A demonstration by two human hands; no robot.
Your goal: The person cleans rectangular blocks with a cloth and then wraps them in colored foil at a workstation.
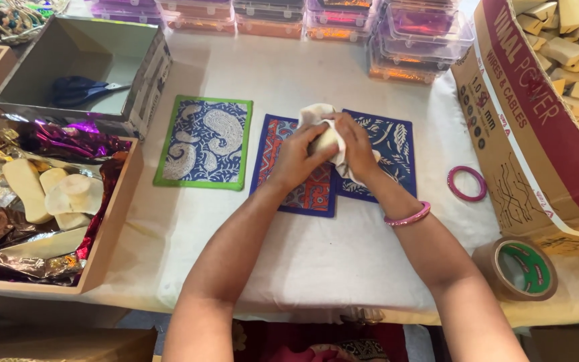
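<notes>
Both my hands meet above the middle of the white-covered table [316,248]. My left hand [296,157] grips a pale wooden block [325,141], and my right hand [356,147] presses a cream cloth [316,112] around it. Under the hands lie two printed fabric pieces, one red and blue [303,194], one dark blue with white leaves [393,144]. A third piece with a green border and paisley print [206,142] lies to the left, apart from the hands. A pink bangle sits on my right wrist [407,216].
A tray [112,221] at left holds pale wooden shapes and shiny foil. A grey box [145,80] behind it holds scissors [78,89]. A carton [537,134] of wooden blocks stands at right, with a pink bangle [466,183] and a brown tape roll [521,268] nearby. Clear plastic boxes [343,20] line the back.
</notes>
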